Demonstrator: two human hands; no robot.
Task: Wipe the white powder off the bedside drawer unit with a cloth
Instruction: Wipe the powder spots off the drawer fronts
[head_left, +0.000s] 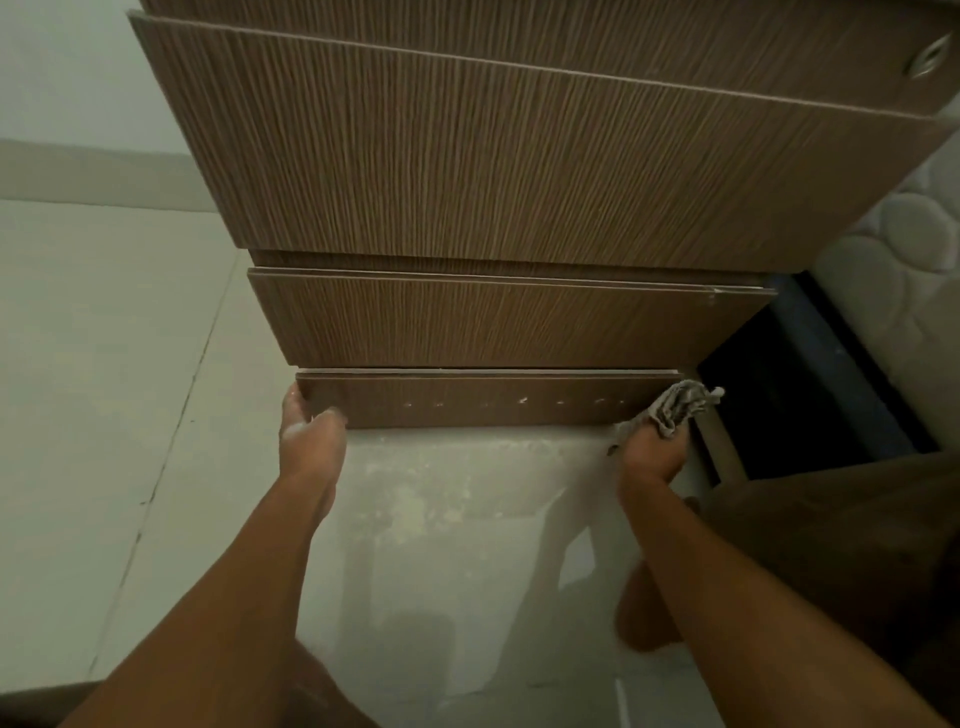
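Observation:
The brown wood-grain drawer unit (519, 166) fills the upper view, seen from above. Its lowest drawer front (483, 400) carries a row of small white powder specks. My left hand (309, 434) grips the left end of that lowest front, fingers curled round its corner, with white powder on the knuckles. My right hand (649, 449) holds a crumpled grey cloth (680, 405) against the right end of the same front.
White powder smears cover the pale floor (441, 499) just in front of the unit. A quilted mattress (893, 270) lies at the right, with a dark gap (810, 405) under it. My knee (644, 618) shows below the right forearm. A wall skirting (93, 171) runs at the left.

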